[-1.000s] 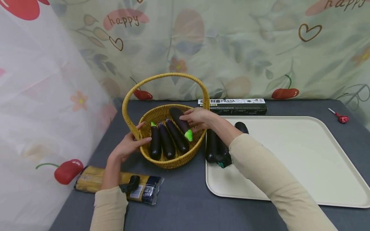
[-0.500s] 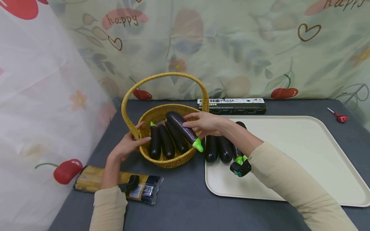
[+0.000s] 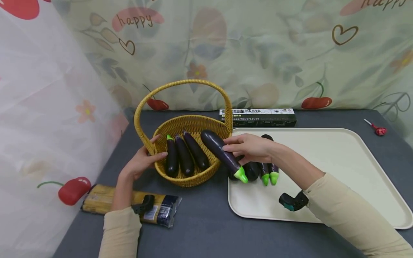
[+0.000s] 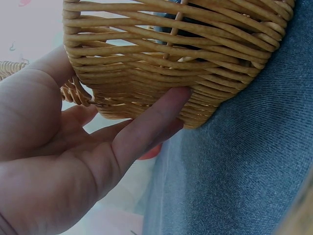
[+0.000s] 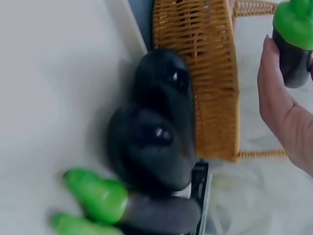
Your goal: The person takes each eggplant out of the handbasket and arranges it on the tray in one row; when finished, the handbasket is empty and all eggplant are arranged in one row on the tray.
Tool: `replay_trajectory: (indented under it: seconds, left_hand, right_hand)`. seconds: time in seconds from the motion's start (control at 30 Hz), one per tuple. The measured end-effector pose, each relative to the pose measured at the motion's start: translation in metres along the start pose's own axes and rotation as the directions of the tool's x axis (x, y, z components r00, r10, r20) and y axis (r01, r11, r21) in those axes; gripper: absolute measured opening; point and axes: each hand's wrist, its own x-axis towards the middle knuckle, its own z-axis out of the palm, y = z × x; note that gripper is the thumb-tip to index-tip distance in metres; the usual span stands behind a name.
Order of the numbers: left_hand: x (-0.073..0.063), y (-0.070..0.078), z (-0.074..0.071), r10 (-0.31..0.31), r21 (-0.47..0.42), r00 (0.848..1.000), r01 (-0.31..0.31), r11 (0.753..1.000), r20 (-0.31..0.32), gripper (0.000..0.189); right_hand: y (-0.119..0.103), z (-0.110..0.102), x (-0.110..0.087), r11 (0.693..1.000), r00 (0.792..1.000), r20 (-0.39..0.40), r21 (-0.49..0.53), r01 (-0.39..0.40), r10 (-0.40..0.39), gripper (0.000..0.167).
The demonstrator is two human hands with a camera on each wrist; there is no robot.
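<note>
My right hand (image 3: pixel 253 147) grips a dark purple eggplant (image 3: pixel 222 152) with a bright green stem end. It is held tilted above the basket's right rim and the tray's left edge, its green end (image 5: pixel 296 24) showing at the upper right of the right wrist view. My left hand (image 3: pixel 140 162) holds the left side of the yellow wicker basket (image 3: pixel 190 182), thumb at the rim and fingers (image 4: pixel 151 122) against the outer weave. Three eggplants (image 3: pixel 185 156) lie side by side in the basket. Several more eggplants (image 5: pixel 151 142) rest on the white tray (image 3: pixel 322 172), partly hidden by my right hand.
A black pasta box (image 3: pixel 258 118) stands behind the tray. A pack of dry noodles (image 3: pixel 155 209) lies under my left forearm, in front of the basket. A red lollipop (image 3: pixel 380 130) is at the far right. The basket's tall handle (image 3: pixel 184 82) arches over it.
My right hand has lifted the eggplant from inside the basket and carried it right, over the rim toward the tray. The left hand has stayed at the basket's left side.
</note>
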Motion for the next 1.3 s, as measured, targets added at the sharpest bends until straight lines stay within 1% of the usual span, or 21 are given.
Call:
replay_trajectory:
  seconds: [0.23,0.37,0.57,0.67,0.77,0.93,1.13,1.3]
  left_hand:
    - [0.0,0.0,0.0,0.0,0.009,1.0,0.0,1.0,-0.004,0.082]
    - [-0.001,0.001,0.001,-0.004,0.004,1.0,0.004,1.0,-0.006,0.082]
    - [-0.001,0.001,0.0,-0.001,0.002,1.0,0.001,1.0,-0.009,0.082]
    - [-0.001,0.001,0.0,-0.003,0.001,1.0,0.003,1.0,-0.005,0.082]
    - [0.0,0.0,0.0,-0.005,0.003,1.0,0.005,1.0,-0.002,0.083]
    - [0.0,0.0,0.0,-0.007,0.01,1.0,0.007,1.0,-0.003,0.084]
    - [0.0,0.001,0.0,-0.008,0.011,1.0,0.008,1.0,-0.001,0.084]
    - [0.0,0.0,0.001,-0.011,0.012,1.0,0.011,1.0,-0.004,0.084]
  right_hand:
    - [0.021,-0.022,-0.021,1.0,0.997,-0.073,0.002,0.011,-0.011,0.061]
    - [0.032,-0.036,-0.035,1.0,0.996,-0.092,0.016,0.019,-0.017,0.062]
    - [0.041,-0.057,-0.058,0.998,0.988,-0.147,0.017,0.053,-0.05,0.064]
    - [0.045,-0.066,-0.066,0.997,0.983,-0.172,0.025,0.072,-0.067,0.061]
    - [0.05,-0.074,-0.072,0.997,0.978,-0.196,0.028,0.074,-0.067,0.061]
    - [0.061,-0.091,-0.077,0.999,0.967,-0.252,0.003,0.037,-0.035,0.064]
    - [0.073,-0.107,-0.078,1.0,0.953,-0.303,-0.026,-0.009,0.001,0.069]
    - [0.081,-0.114,-0.078,0.998,0.928,-0.369,-0.018,-0.055,0.044,0.074]
